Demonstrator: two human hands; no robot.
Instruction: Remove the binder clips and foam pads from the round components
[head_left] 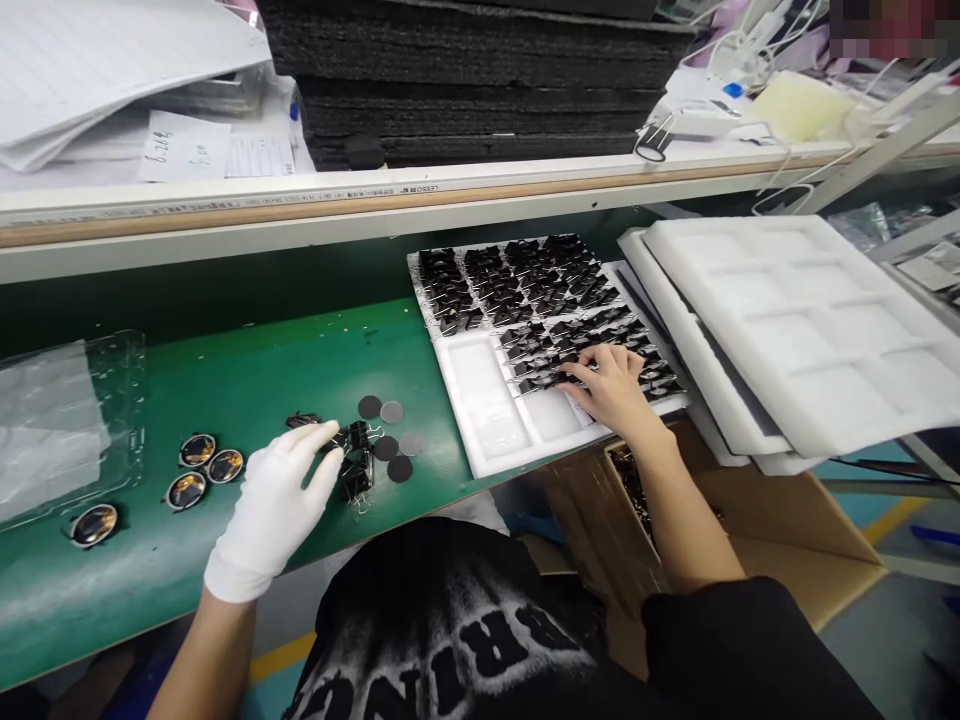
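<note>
My left hand (281, 495), in a white glove, is over the green table with thumb and fingers apart. Its fingertips are beside a small pile of black binder clips (358, 460) with wire handles. To the right of that pile lie several black and clear round discs (400, 468). A white foam tray (487, 462) holds rows of black binder clips (517, 285) in its compartments. My bare right hand (611, 392) reaches into the tray's near right part, thumb and fingertips pinched on a binder clip (559, 378) that they partly cover.
Several round pieces with amber faces (199, 450) and a clear plastic tray (120, 400) lie at the left. White foam trays (810, 300) are stacked at the right. Below sits a cardboard box (795, 550). A shelf edge (375, 205) with black foam sheets (480, 90) runs behind.
</note>
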